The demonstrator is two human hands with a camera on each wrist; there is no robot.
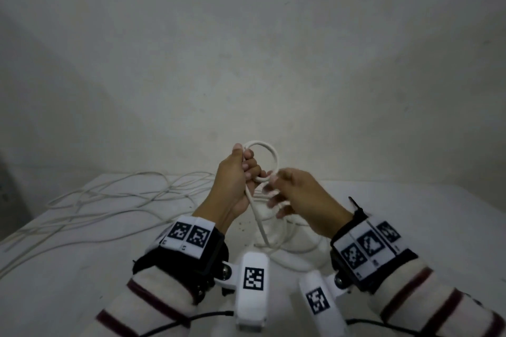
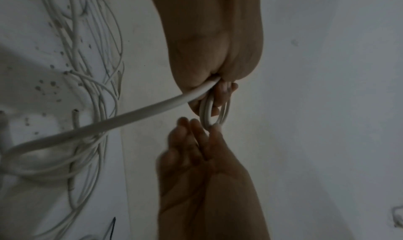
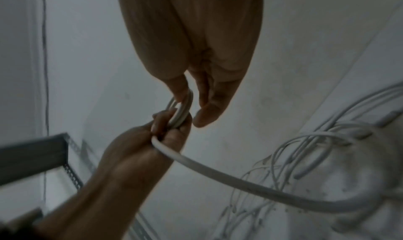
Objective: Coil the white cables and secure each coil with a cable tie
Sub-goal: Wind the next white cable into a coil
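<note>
A thick white cable is wound into a small coil (image 1: 264, 157) held up above the table. My left hand (image 1: 247, 169) grips the coil's left side with its fingers curled round the turns. The right hand (image 1: 273, 186) pinches the coil's lower right edge with its fingertips. In the left wrist view the coil (image 2: 209, 112) hangs under the left fingers (image 2: 220, 93), and the right hand (image 2: 196, 150) reaches it from below. In the right wrist view the coil (image 3: 182, 112) sits between both hands. The cable's free length (image 1: 258, 223) trails down to the table.
Several loose thin white cables (image 1: 109, 200) sprawl over the left part of the white table (image 1: 410, 213), and more loops (image 1: 298, 249) lie under my hands. A bare wall rises behind the table. A grey metal rack (image 3: 32, 150) shows in the right wrist view.
</note>
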